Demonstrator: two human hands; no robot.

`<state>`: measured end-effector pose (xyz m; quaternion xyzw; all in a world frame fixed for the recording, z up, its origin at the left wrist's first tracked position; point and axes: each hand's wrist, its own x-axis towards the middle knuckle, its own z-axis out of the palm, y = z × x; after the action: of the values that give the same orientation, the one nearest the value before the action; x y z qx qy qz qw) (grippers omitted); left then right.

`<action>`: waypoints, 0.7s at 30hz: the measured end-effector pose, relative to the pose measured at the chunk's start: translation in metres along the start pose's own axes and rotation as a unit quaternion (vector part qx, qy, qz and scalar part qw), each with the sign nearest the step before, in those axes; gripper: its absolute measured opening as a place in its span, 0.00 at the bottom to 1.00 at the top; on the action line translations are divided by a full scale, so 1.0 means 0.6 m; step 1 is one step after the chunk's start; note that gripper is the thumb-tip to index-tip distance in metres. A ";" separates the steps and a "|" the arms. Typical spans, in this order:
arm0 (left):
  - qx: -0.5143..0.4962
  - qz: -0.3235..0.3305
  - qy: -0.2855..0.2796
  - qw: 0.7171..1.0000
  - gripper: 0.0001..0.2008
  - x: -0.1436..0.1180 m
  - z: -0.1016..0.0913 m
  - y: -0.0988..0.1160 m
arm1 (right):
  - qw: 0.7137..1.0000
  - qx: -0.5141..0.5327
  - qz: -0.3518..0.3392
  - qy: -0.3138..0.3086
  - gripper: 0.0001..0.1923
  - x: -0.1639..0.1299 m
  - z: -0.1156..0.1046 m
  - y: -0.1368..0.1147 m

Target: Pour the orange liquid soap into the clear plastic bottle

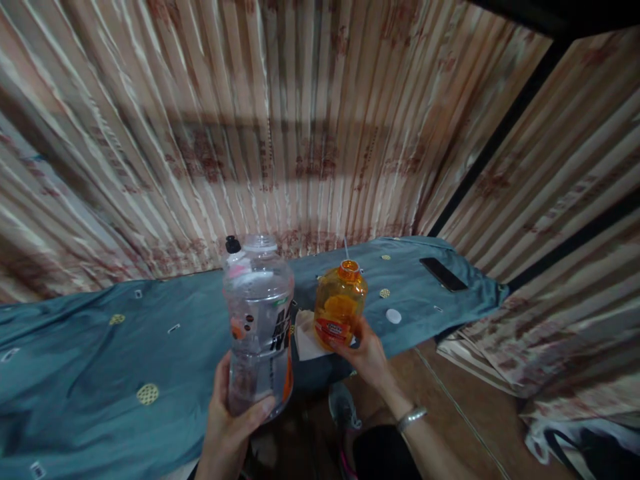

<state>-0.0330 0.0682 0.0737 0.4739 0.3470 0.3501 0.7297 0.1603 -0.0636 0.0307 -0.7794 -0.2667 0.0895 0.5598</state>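
My left hand (235, 413) is wrapped round the lower part of a large clear plastic bottle (260, 293), held upright with its mouth uncapped. Dark lettering and an orange patch mark its label. In my right hand (367, 353) is a smaller orange see-through bottle (343, 300), gripped low down by its red label and tilted slightly. Its mouth is uncapped too. Behind the orange bottle lies a white sheet of paper or tissue (306, 340). A white round cap or disc (393, 316) rests to its right. Partly hidden behind the clear bottle stands a black-topped bottle (233, 245).
A blue-green patterned cloth (190, 333) covers the long surface before me. A black phone (443, 274) lies on it at the right. Pleated curtains (300, 120) hang behind, with dark frame bars (495, 137) at the right. Below are the tiled floor (445, 407) and a shoe (343, 405).
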 end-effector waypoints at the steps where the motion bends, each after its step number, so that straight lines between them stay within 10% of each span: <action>1: 0.006 0.001 0.002 1.000 0.44 0.002 -0.005 -0.001 | 1.000 -0.002 -0.005 0.002 0.28 -0.001 0.000 -0.002; 21: -0.127 -0.107 0.056 0.985 0.36 0.022 -0.058 -0.010 | 0.999 -0.008 -0.007 -0.040 0.29 0.023 0.015 0.009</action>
<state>-0.0544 0.0934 0.0550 0.3169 0.3888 0.3377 0.7964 0.1698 -0.0503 0.0248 -0.7777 -0.2951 0.1141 0.5432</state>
